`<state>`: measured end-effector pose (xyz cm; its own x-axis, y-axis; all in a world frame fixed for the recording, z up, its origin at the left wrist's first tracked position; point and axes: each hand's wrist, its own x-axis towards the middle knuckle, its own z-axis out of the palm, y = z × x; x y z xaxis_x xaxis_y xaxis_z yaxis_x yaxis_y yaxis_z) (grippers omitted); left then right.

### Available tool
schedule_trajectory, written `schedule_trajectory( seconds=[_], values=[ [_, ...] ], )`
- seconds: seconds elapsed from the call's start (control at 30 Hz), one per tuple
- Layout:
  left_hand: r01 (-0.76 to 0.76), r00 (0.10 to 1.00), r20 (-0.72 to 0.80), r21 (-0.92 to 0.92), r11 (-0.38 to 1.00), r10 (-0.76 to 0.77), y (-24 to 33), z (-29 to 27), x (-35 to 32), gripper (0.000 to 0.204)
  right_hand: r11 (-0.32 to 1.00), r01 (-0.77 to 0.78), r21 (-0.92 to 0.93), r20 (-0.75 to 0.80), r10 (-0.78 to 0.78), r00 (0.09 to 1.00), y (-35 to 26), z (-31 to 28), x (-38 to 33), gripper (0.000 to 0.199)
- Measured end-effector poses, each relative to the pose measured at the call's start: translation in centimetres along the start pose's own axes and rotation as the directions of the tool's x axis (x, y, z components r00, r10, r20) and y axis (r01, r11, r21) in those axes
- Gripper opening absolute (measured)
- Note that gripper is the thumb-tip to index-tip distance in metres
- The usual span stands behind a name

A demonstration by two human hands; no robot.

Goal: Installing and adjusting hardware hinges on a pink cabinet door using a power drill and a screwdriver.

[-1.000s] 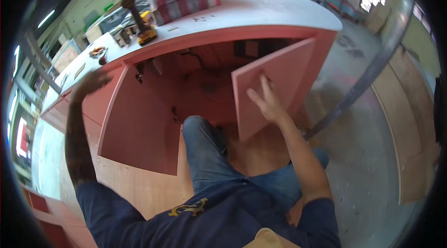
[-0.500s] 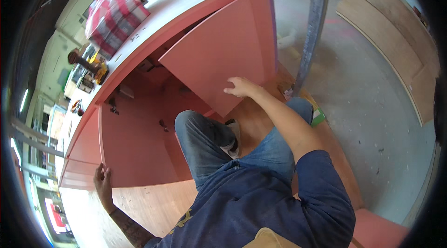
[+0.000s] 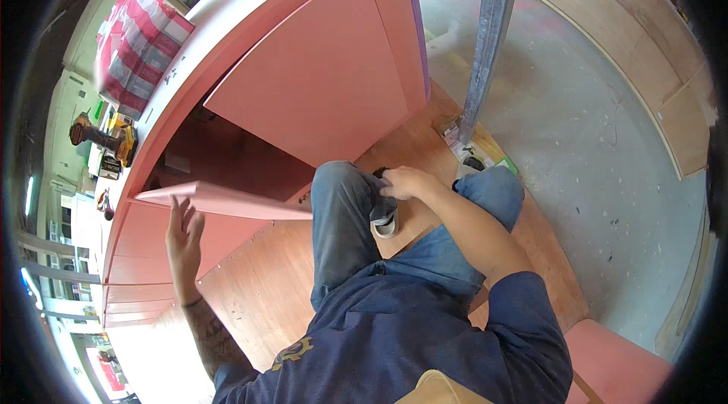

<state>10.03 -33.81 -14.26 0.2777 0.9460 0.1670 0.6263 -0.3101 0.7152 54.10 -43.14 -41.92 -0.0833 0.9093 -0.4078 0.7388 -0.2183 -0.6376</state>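
I sit on the wooden floor in front of a pink cabinet [image 3: 250,47] with a white top. My left hand [image 3: 184,233] is spread open, its fingers touching the underside edge of the left cabinet door [image 3: 227,203], which I see edge-on. The right door [image 3: 326,93] lies nearly flush against the cabinet front. My right hand [image 3: 402,182] rests curled on my bent knee in blue jeans, just above my grey shoe [image 3: 384,218]. I see nothing held in it.
On the cabinet top lie a red-and-white striped bag [image 3: 140,40] and a yellow cordless drill [image 3: 106,142]. A grey metal post [image 3: 485,32] rises from the concrete floor at the right. Curved plywood strips [image 3: 652,47] lie farther right. A pink panel [image 3: 614,366] lies by my right side.
My right hand left the right door and dropped to my knee; that door has swung toward shut. My left hand rose from the floor to the left door, which has swung inward.
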Motion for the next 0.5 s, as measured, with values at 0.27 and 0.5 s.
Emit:
schedule_trajectory(
  seconds=[0.27,0.5],
  values=[
    [-0.227,0.974,-0.008,0.027,0.974,0.227,-6.0,3.9,6.4,0.057,0.996,-0.028,-0.083,0.075,0.035,0.997,-1.6,-1.6,-0.3,0.054],
    [-0.27,0.962,-0.004,0.145,0.952,0.273,-7.7,6.3,7.4,0.053,0.996,-0.046,-0.078,0.095,0.053,0.994,-1.9,-1.7,-1.8,0.071]
  ],
)
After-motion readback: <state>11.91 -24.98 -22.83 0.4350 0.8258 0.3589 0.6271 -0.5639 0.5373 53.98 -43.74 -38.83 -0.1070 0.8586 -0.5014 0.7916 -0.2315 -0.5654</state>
